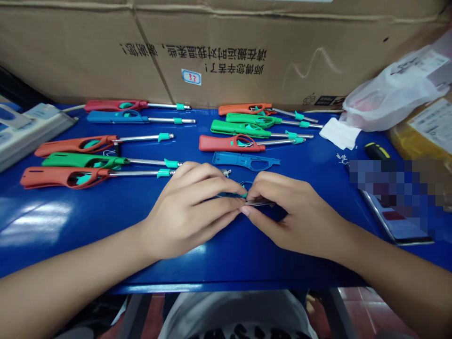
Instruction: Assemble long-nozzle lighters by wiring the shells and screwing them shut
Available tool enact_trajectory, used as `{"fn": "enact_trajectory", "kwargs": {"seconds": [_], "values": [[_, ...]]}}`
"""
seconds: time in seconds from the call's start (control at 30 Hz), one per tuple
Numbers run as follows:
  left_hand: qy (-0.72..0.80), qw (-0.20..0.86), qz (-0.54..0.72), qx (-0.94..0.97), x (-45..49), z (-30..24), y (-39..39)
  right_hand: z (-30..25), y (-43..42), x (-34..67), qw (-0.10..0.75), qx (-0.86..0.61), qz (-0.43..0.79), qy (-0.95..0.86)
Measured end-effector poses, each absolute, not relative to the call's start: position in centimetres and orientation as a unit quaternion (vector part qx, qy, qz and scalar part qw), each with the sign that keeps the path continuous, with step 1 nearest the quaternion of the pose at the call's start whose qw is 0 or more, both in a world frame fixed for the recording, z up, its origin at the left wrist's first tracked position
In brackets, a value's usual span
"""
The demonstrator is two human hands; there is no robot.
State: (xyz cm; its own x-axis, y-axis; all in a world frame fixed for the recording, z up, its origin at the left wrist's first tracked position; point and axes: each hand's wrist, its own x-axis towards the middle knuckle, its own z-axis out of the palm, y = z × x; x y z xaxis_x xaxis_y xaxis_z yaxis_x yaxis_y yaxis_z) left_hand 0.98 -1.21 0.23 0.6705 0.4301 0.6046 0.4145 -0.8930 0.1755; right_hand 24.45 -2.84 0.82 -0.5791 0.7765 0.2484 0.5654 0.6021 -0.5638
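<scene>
1. Thin silver metal tube with a teal plastic collar (260,203): held low over the glossy blue table (106,216), straight in front of me, bridging my two hands.
2. My left hand (190,209): fingers curled shut, pinching the tube's teal end.
3. My right hand (296,216): thumb and fingertips closed on the bare metal end, touching the left fingertips.
4. Blue plastic lighter handle shell (247,161): flat on the table, just beyond my knuckles.
5. Long-nosed plastic lighters (63,178), orange, green, blue, red: two groups, one left of my left hand, one beyond the shell.
</scene>
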Motion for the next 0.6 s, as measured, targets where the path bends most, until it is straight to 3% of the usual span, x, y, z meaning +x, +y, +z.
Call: {"fn": "enact_trajectory", "kwargs": {"seconds": [0.3, 0.6], "values": [[0.248, 0.052, 0.341, 0.905, 1.31, 0.20, -1.32, 1.22, -2.80, 24.31, 0.253, -0.376, 0.152, -0.879], [0.262, 0.097, 0.335, 0.900, 1.41, 0.18, -1.31, 1.11, -2.56, 24.64, 0.257, -0.363, 0.160, -0.881]]}}
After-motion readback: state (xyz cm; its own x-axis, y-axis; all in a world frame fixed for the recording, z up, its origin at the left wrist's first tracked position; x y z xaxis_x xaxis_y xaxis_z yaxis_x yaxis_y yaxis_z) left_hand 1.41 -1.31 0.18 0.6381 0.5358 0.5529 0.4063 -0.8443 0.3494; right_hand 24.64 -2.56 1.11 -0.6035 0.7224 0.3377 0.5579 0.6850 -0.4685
